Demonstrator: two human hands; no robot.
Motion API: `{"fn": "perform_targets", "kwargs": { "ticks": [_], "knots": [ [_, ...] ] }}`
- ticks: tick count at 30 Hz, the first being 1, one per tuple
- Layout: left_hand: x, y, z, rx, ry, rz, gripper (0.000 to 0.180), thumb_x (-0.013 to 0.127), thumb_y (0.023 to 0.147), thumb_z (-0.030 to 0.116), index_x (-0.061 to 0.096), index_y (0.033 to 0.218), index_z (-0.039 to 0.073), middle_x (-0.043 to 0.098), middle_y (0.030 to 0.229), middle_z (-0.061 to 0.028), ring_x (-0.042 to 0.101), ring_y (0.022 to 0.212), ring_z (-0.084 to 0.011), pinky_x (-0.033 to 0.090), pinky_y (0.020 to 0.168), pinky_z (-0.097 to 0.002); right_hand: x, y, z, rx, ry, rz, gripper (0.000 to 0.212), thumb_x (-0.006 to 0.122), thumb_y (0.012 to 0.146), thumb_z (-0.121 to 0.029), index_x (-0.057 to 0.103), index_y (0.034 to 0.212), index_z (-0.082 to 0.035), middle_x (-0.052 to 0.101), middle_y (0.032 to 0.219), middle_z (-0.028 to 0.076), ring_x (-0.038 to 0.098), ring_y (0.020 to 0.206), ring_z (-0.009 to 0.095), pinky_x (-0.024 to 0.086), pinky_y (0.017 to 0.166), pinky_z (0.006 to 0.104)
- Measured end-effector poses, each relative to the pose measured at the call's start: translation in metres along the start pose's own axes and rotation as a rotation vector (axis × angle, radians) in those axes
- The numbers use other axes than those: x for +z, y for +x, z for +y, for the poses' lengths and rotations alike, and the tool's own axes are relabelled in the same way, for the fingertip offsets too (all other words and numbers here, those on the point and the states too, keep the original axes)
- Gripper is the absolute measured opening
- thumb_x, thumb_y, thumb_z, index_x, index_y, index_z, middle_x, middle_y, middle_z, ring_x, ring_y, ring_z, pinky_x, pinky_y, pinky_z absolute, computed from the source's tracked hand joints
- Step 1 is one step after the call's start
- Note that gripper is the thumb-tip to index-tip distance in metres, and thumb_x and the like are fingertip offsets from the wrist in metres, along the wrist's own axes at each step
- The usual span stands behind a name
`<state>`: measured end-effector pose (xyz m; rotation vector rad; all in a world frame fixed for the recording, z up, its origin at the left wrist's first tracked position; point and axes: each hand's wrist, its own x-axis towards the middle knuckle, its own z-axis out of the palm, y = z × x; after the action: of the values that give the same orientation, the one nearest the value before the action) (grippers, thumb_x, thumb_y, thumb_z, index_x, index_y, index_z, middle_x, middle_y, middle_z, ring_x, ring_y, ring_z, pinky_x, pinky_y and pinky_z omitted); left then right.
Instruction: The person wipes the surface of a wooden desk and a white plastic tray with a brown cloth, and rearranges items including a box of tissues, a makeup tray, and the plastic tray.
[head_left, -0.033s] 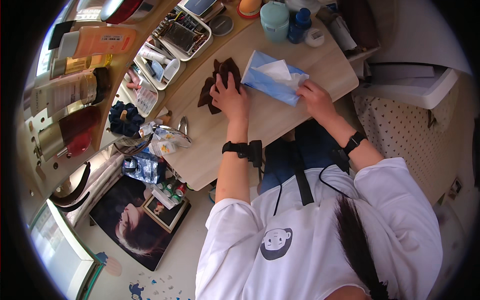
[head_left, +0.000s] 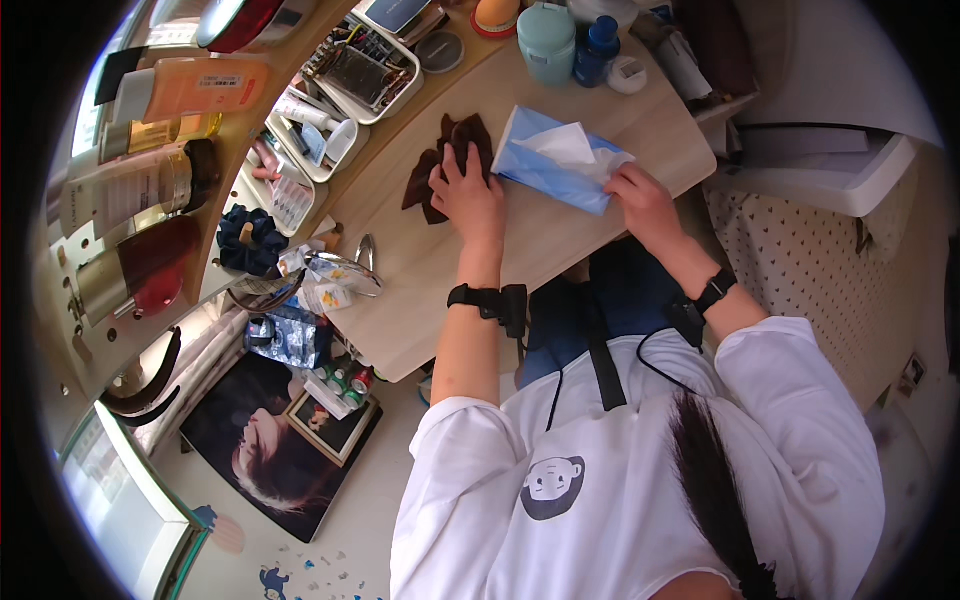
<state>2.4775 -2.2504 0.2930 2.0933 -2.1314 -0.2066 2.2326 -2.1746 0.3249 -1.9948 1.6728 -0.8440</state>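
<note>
Upper centre, a loosely spread left hand [head_left: 470, 205] covers brown cloth [head_left: 466, 130] while the right hand [head_left: 643, 205] pinches a blue tissue pack [head_left: 555, 178], seemingly needing steady grip.

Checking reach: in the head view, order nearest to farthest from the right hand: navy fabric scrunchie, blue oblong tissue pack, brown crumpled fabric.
1. Blue tissue pack, touching right hand.
2. Brown crumpled fabric, under left hand.
3. Navy fabric scrunchie, far left.

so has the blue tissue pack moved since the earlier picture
Yes, the tissue pack has shifted slightly to the right, judged against the dark blue bottle.
</note>
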Motion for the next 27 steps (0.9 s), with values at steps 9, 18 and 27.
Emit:
{"fn": "perform_targets", "kwargs": {
  "ticks": [9, 18, 27],
  "knots": [
    [0.013, 0.06, 0.003, -0.091, -0.03, 0.038, 0.049, 0.065, 0.083, 0.024, 0.062, 0.132, 0.024, 0.042, 0.149, -0.0032, 0.037, 0.13, -0.0356, 0.04, 0.096, -0.0563, -0.039, -0.009, -0.011, 0.085, -0.083, 0.079, 0.033, 0.078, 0.071, -0.013, 0.064, 0.102, -0.009, 0.057, 0.121, 0.011, 0.051, 0.121, 0.035, 0.045, 0.098, 0.0462],
    [0.007, 0.024, 0.011, 0.205, -0.11, 0.0, 0.054, 0.066, 0.077, 0.014, 0.062, 0.13, 0.023, 0.045, 0.146, -0.0045, 0.04, 0.127, -0.0352, 0.038, 0.099, -0.0523, -0.01, 0.002, 0.01, -0.002, -0.179, -0.081, 0.056, 0.083, 0.061, -0.012, 0.058, 0.112, -0.011, 0.046, 0.139, 0.013, 0.036, 0.137, 0.039, 0.034, 0.11, 0.0534],
    [0.004, 0.001, 0.003, 0.127, -0.066, 0.041, 0.054, 0.067, 0.078, 0.015, 0.062, 0.131, 0.024, 0.045, 0.146, -0.0032, 0.041, 0.127, -0.0332, 0.038, 0.099, -0.0525, -0.073, -0.01, 0.066, -0.002, -0.229, 0.035, 0.053, 0.071, 0.058, 0.009, 0.058, 0.106, -0.008, 0.05, 0.134, 0.014, 0.043, 0.132, 0.037, 0.04, 0.108, 0.0474]
  ]
}}
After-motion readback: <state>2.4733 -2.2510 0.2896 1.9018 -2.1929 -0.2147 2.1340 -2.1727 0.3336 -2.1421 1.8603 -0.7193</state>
